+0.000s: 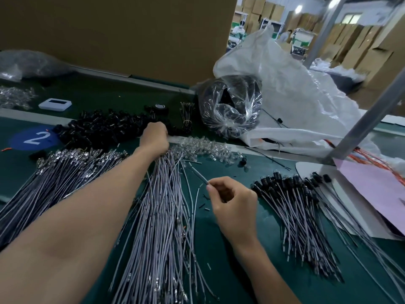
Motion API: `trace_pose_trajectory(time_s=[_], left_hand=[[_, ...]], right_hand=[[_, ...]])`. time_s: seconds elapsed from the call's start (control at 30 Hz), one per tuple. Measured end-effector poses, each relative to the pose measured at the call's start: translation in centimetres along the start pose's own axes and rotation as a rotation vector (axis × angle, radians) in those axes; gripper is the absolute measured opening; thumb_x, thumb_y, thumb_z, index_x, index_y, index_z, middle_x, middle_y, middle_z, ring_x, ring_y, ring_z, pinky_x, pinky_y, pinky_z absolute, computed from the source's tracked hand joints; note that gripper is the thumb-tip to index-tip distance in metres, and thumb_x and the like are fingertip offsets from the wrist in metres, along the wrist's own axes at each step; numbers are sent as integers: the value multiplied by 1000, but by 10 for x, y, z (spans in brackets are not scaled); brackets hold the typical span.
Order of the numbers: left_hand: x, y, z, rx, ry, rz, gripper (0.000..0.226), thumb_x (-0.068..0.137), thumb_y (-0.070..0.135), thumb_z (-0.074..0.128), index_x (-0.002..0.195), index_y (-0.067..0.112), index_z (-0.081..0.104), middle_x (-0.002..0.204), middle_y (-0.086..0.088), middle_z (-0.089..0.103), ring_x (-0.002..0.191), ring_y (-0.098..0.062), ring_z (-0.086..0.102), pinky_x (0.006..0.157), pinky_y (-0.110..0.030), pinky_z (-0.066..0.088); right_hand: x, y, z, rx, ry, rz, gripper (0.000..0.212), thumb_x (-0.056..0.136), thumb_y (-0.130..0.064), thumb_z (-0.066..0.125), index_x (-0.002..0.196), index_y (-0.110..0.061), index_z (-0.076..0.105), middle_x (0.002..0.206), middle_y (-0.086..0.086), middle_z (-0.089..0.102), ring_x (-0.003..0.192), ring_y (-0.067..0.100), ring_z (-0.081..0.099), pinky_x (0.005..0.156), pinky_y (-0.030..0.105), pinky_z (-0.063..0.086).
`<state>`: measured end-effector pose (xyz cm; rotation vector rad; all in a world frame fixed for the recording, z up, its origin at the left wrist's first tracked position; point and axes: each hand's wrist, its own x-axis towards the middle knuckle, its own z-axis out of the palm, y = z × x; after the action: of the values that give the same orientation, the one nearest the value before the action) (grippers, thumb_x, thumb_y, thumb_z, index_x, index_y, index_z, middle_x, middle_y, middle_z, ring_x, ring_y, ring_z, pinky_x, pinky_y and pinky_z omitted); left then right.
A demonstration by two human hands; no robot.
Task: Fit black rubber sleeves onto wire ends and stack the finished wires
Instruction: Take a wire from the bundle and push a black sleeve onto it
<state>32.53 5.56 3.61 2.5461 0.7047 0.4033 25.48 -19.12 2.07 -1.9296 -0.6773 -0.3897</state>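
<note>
Wire [198, 174], single and grey, is pinched near its end between thumb and forefinger of the right hand [232, 200], the other fingers curled under. It slants up and to the left from the fingertips over the green table [230, 249].

On my feed the left hand [154, 137] is stretched across to the near edge of the heap of black sleeves [103, 130]. Its back is toward the camera and its fingers are folded out of sight, so I cannot tell whether it holds anything. Beneath that wrist and forearm a thick bundle [162, 216] of grey wires fans toward me down the centre of the table.

A second bundle [54, 172], its far ends tipped with bright metal terminals, lies to the left. To the right of the right hand, apart from it, I see the stack [291, 200] of finished wires with black sleeves on their far ends. It rests partly on a white card [311, 170] and lies beside a pink sheet [372, 189].

A scatter of small clear parts [203, 148] lies just beyond the centre bundle, beside the left hand. Further back sit a clear bag [232, 106] of dark parts and, against it, a large white sack [295, 95]. A blue disc [35, 138] marked 2 shows on the table left of the sleeves. A wall of cardboard [120, 29] fills the background.
</note>
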Motion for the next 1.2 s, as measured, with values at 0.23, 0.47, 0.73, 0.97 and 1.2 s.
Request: trace_pose_trajectory(time_s=[0.23, 0.47, 0.73, 0.97, 1.2], left_hand=[[-16, 5, -20, -104, 186, 117, 19, 95, 12, 62, 107, 19, 75, 109, -2, 73, 107, -22, 63, 92, -39, 53], [-130, 8, -51, -898, 31, 48, 27, 81, -2, 74, 98, 19, 71, 88, 3, 74, 76, -7, 71, 67, -15, 56], [-170, -2, -34, -1153, -33, -195, 24, 74, -2, 77, 89, 17, 75, 85, 4, 77, 84, -4, 72, 82, -18, 54], [-172, -1, -34, -1210, -104, -117, 34, 61, 11, 80, 94, 11, 76, 89, -9, 77, 85, -22, 74, 77, -23, 59], [-170, 1, -32, -1183, -114, -95, 27, 68, 1, 79, 92, 12, 77, 84, -7, 77, 79, -17, 74, 72, -17, 55]], right_hand=[[1, -1, -1, 7, 34, 2, 9, 84, -5, 73, 85, -14, 74, 74, -10, 68, 70, 3, 63, 64, 9, 47], [6, -1, -4, 106, 51, 87, 11, 84, -7, 75, 82, -18, 73, 82, -4, 66, 68, 8, 60, 64, 15, 47], [3, -7, -7, 112, 16, 46, 12, 83, -7, 75, 82, -18, 74, 86, -1, 65, 73, 17, 62, 66, 33, 53], [4, -5, -6, 6, 5, -5, 9, 82, -7, 77, 83, -16, 75, 83, -5, 59, 64, 9, 51, 60, 15, 39], [3, -3, -5, 8, -5, -12, 9, 82, -8, 76, 83, -17, 75, 83, -3, 59, 62, 11, 49, 58, 17, 38]])
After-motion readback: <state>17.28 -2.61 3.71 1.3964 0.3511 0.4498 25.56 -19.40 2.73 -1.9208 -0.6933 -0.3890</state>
